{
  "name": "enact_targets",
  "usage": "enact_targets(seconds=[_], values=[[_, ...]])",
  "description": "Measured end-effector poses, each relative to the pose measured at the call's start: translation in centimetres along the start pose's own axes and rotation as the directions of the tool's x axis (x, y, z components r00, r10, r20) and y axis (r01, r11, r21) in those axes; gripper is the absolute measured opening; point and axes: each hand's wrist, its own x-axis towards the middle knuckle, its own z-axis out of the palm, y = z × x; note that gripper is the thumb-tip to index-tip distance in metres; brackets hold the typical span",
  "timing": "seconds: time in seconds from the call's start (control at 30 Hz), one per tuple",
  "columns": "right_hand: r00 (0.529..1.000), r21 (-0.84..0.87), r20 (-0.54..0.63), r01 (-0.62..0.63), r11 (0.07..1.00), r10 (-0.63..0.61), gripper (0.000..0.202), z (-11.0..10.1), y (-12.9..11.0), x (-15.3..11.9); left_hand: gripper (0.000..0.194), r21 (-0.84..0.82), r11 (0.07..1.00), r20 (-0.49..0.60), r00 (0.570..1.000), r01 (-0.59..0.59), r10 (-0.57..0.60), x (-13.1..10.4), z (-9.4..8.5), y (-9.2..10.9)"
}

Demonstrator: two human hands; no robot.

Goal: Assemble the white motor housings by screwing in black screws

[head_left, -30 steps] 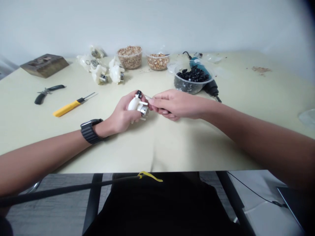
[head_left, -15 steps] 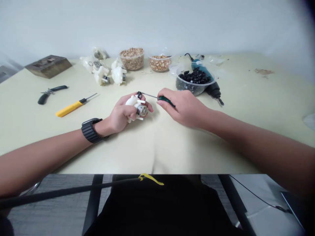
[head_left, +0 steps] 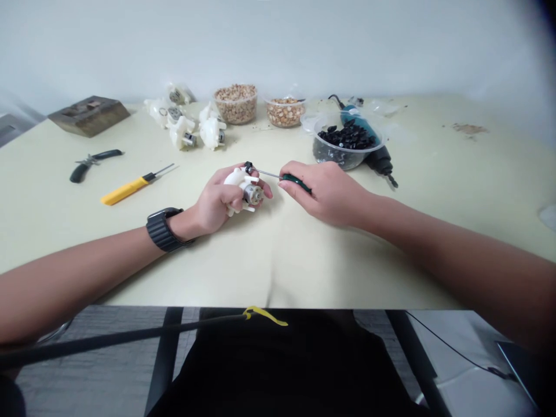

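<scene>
My left hand, with a black watch on its wrist, is wrapped round a white plastic part that carries a small metal motor. A small black piece sits at the top of the white part. My right hand grips the dark green handle of a screwdriver. Its thin shaft points left, and its tip is at the black piece; whether it sits in a screw is too small to tell.
Yellow-handled tool, pliers and a brown block lie left. Several white motor parts stand behind my left hand. Tubs of small pieces, a bowl of black pieces and a teal power screwdriver are further back.
The whole view has shifted slightly. My right hand and the screwdriver sit a little lower relative to the white part, with the grip otherwise much the same.
</scene>
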Motion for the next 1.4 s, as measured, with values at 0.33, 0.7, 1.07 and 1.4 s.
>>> enact_targets(seconds=[0.33,0.7,1.07,1.4], values=[[0.997,-0.263,0.029,-0.062,0.963,0.073,0.038,-0.3,-2.2,-0.1,0.037,0.072,0.997,-0.03,0.999,-0.036,0.038,0.0,0.1,-0.2],[0.996,-0.409,-0.081,-0.007,0.913,-0.029,0.034,0.4,-3.2,0.0,0.043,0.07,0.994,-0.032,0.995,-0.087,0.089,-0.5,0.2,-0.5],[0.997,0.035,0.014,-0.079,0.996,0.079,0.035,-0.6,-3.3,0.6,0.042,0.194,0.969,-0.027,0.986,-0.155,0.163,-1.4,1.3,-0.5],[0.992,0.285,0.062,-0.123,0.951,0.11,0.035,-0.7,-2.3,0.6,0.042,0.174,0.981,0.024,0.997,-0.081,0.078,-0.7,0.3,-0.5]])
